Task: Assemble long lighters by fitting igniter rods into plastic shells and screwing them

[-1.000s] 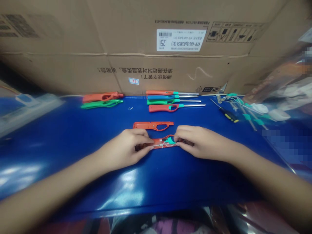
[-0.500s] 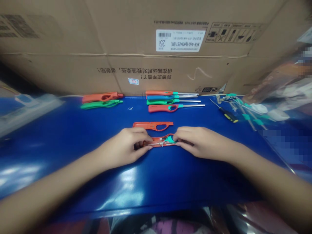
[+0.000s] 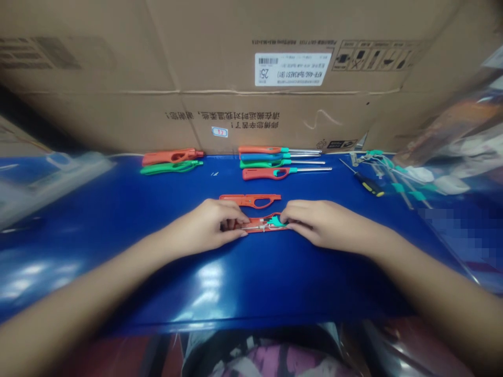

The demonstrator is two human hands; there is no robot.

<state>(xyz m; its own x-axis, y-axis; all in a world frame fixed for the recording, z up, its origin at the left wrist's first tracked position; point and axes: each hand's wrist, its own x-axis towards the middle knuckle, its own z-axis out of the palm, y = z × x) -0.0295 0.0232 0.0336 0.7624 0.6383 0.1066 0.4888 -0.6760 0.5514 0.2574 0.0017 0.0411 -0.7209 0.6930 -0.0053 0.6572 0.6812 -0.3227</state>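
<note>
An opened orange lighter half-shell [image 3: 257, 228] lies on the blue table between my hands, its inner parts showing. My left hand [image 3: 216, 222] is closed around the shell's left end, thumb at the near side. At the other end my right hand [image 3: 314, 222] pinches, fingers by the green trigger piece [image 3: 277, 221] inside; its fingertips partly hide that end. Just behind lies the matching orange cover half [image 3: 251, 200], with an oval hole, touched by neither hand's fingertips.
Several assembled lighters with metal tubes [image 3: 283, 170] lie at the back middle. Orange and green shells [image 3: 173, 156] lie left of them. To the right are a screwdriver [image 3: 369, 184] and loose green-ended tubes [image 3: 403, 193]. A cardboard box [image 3: 220, 63] stands behind the table.
The view has shifted slightly, so the things on the table appear a little to the right. Both hands stay at the two ends of the lighter half-shell.
</note>
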